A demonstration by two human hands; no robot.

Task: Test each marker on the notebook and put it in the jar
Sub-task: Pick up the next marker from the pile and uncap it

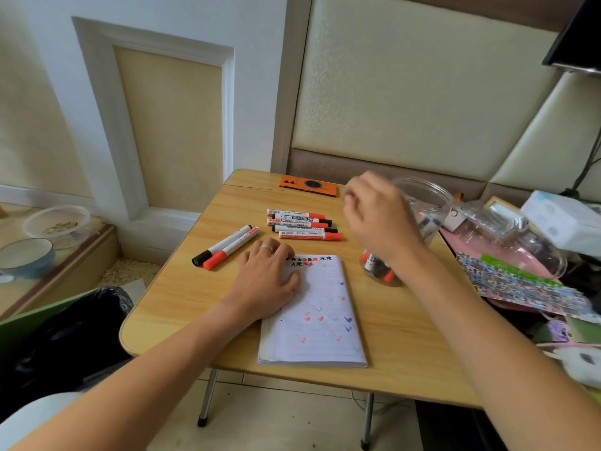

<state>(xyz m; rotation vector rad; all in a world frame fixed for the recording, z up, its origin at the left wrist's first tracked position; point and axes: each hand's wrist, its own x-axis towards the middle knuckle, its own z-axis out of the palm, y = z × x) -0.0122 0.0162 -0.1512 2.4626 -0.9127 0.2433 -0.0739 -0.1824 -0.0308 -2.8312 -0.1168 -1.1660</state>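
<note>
So we've got the notebook (313, 315) lying open just below the middle of the frame on the wooden table (182, 304), long axis running near to far, its page covered in red, blue and black test ticks. Our left hand (265, 281) rests flat on its upper left corner, fingers spread and relaxed, gripping nothing, ring on one finger. Our right hand (379, 216) hovers right of center in front of the clear jar (422, 203); it's motion-blurred, fingers loosely curled, and we can't tell if it's got anything. The jar already holds some markers standing roughly upright. Above the notebook five markers (304, 224) lie stacked side by side, long axes left-right, caps pointing right. Two more markers (227, 246) lie diagonally at center left, caps toward lower left. An orange phone (309, 185) sits at the table's far edge.
</note>
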